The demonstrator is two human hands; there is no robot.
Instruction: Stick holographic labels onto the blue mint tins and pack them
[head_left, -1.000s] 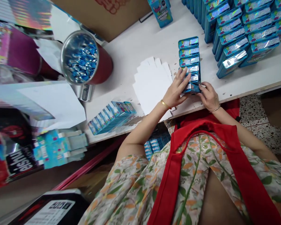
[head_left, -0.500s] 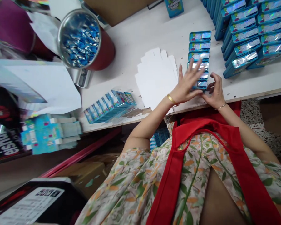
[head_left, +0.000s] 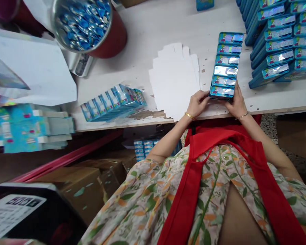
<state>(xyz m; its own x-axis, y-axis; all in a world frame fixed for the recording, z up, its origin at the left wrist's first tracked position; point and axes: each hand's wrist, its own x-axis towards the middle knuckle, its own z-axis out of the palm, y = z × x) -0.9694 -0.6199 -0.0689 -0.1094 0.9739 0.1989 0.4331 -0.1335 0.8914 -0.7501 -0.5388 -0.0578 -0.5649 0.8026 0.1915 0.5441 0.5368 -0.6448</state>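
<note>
A row of several small blue candy packs stands on the table, each with a shiny holographic strip across its end. My right hand wraps round the near right corner of this row, its fingers along the side. My left hand is closed at the near left corner, with fingertips pressed to the lowest pack and partly hidden under its edge. Left of the row lies a fanned pile of white cards.
Stacked rows of blue packs stand at right. At left are a clear-wrapped bundle of packs, a red metal container of blue-wrapped pieces and flattened blue cartons. Cardboard boxes sit below the table edge.
My left hand has come off the top of the row, down to its near left corner. My right hand has closed on the near right side. The camera view has shifted.
</note>
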